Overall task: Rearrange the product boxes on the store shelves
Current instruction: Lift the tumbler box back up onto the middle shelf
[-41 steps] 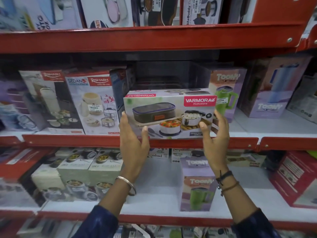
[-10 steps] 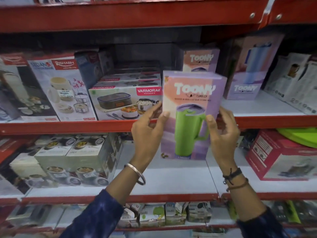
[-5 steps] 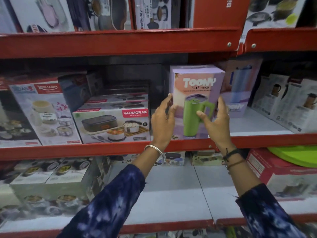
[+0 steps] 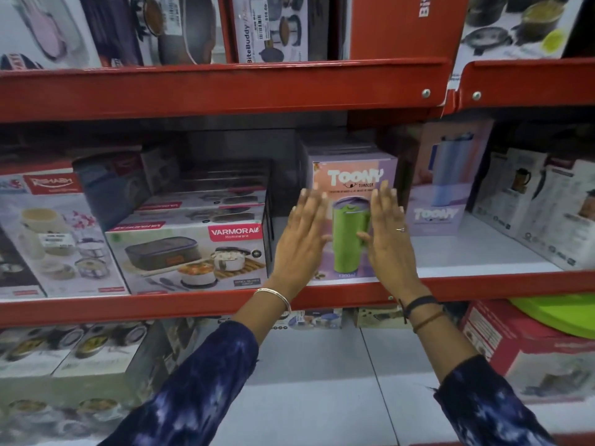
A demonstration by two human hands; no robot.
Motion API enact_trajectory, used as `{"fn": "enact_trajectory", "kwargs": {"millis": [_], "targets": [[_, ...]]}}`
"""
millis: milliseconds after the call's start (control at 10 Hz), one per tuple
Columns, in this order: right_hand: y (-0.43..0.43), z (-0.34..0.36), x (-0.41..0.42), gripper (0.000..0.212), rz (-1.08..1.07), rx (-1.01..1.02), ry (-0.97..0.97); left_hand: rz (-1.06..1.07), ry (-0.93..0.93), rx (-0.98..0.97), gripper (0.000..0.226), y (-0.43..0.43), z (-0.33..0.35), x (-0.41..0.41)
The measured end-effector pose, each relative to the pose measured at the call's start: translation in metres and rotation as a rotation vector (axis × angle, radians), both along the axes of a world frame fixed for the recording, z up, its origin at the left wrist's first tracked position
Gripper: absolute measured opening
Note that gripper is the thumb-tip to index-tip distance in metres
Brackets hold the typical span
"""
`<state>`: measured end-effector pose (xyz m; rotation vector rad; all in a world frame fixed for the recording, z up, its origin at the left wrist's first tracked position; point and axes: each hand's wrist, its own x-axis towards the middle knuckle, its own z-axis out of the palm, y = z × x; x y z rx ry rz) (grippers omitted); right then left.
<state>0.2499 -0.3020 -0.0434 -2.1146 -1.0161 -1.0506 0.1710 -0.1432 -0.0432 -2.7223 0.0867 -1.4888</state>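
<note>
Both hands, left hand [image 4: 302, 233] and right hand [image 4: 388, 235], fingers spread flat, seemingly nudge the tumbler box [image 4: 352, 220] square beside the lunch-box carton [image 4: 190, 252].

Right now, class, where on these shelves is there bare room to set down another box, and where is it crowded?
Middle shelf: bare white floor between the green Toony tumbler box and the blue Toony box, running right to the white boxes. Lower shelf: a wide bare patch under the arms. Crowded: left of the Varmora box, and the top shelf.
</note>
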Motion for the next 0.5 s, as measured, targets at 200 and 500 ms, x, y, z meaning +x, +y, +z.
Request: {"fn": "enact_trajectory", "kwargs": {"millis": [200, 500], "targets": [[0.006, -0.008, 0.007, 0.066, -0.114, -0.132, -0.013, 0.309, 0.007, 0.325, 0.088, 0.009, -0.004, 0.009], [0.003, 0.031, -0.054, 0.055, 0.019, 0.085, -0.070, 0.081, -0.120, 0.121, 0.052, -0.004, 0.039, -0.047]]}}
